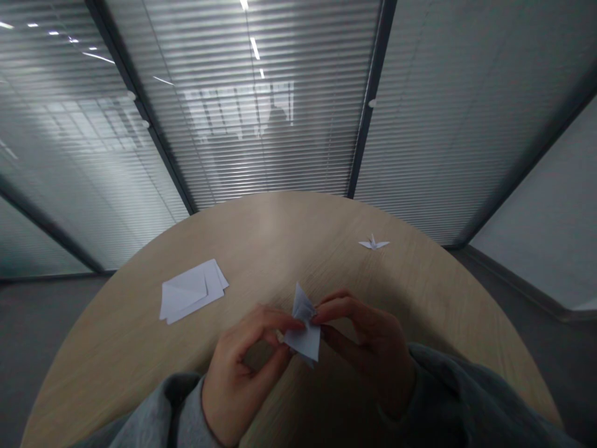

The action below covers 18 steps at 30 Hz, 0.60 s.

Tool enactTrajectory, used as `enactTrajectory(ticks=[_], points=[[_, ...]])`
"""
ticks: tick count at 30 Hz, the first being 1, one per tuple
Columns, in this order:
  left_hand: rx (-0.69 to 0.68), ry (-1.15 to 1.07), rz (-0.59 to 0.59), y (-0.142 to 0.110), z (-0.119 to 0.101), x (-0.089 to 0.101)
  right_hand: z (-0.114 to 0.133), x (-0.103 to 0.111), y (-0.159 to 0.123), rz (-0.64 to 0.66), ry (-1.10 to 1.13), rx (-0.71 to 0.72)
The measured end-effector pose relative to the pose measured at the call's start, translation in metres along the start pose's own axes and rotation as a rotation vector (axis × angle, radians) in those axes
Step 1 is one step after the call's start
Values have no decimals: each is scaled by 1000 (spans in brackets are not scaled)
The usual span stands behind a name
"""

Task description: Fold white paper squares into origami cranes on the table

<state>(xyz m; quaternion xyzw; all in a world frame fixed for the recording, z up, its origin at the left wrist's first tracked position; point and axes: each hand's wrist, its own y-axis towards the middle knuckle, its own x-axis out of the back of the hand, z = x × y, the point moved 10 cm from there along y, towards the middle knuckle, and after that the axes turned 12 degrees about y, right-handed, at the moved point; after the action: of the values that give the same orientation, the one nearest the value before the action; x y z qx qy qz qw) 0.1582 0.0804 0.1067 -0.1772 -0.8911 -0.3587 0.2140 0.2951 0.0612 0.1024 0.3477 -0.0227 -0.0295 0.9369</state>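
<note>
Both hands hold a piece of folded white paper (304, 330), shaped like a pointed diamond, above the middle of the table's near side. My left hand (247, 367) pinches its left side between thumb and fingertips. My right hand (368, 336) grips the opposite side, with the fingers partly hiding the paper's middle. To the left, a small stack of folded white paper (193, 290) lies on the round light-wood table (261, 230). A small white origami crane (373, 244) stands farther off to the right.
The round table's curved far edge lies close to floor-to-ceiling glass partitions (280, 112) with slatted blinds and dark frames. A dark person-like silhouette (277, 124) shows through the blinds. Grey floor (41, 323) surrounds the table.
</note>
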Motion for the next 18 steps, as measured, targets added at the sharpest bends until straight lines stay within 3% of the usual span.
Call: enactTrajectory(ticks=[9, 18], points=[[-29, 80, 13, 0, 1, -1, 0, 2, -1, -12, -3, 6], [47, 25, 14, -3, 8, -2, -32, 5, -5, -84, 126, -256]])
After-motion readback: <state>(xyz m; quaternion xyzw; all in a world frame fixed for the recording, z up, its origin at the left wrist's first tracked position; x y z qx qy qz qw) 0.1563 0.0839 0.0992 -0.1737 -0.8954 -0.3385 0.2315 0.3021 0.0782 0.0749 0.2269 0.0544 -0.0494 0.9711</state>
